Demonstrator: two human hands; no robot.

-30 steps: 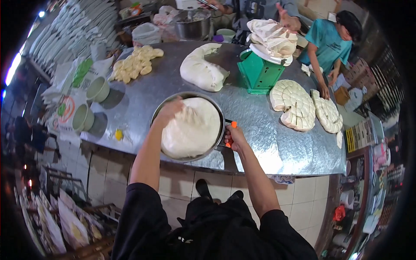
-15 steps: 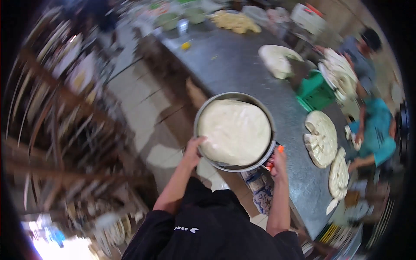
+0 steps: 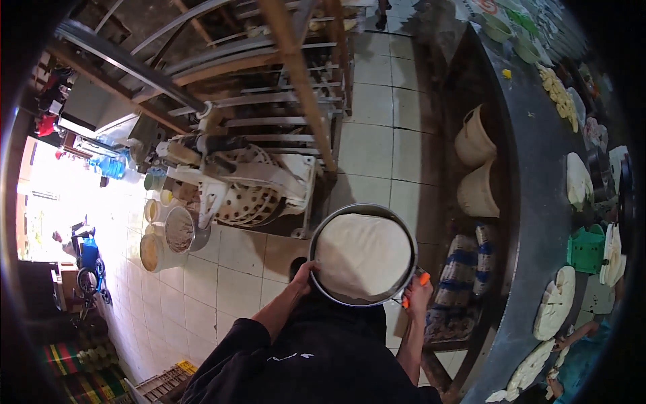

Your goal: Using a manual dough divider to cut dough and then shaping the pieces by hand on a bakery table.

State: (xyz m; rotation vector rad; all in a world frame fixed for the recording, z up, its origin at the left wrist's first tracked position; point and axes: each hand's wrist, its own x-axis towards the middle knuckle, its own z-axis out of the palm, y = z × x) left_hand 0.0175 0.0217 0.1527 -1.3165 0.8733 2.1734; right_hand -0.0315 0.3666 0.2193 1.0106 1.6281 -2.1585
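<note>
A round metal bowl is held out before my body, with a large pale slab of dough filling most of it. My left hand is closed on the bowl's left rim. On the opposite side, my right hand grips the right rim. Bright orange parts show at that hand, perhaps a handle; what they belong to I cannot make out. The bowl hangs over the tiled floor, apart from the dark worktable.
Along the right runs the long worktable, bearing dough pieces and a green basket. Buckets and wrapped packs sit beneath. A machine and a flour-dusted bucket stand left. A co-worker's arm reaches in at lower right.
My view has swung left, away from the worktable toward the machine and the bright doorway. The bowl of dough has come along, still in both hands.
</note>
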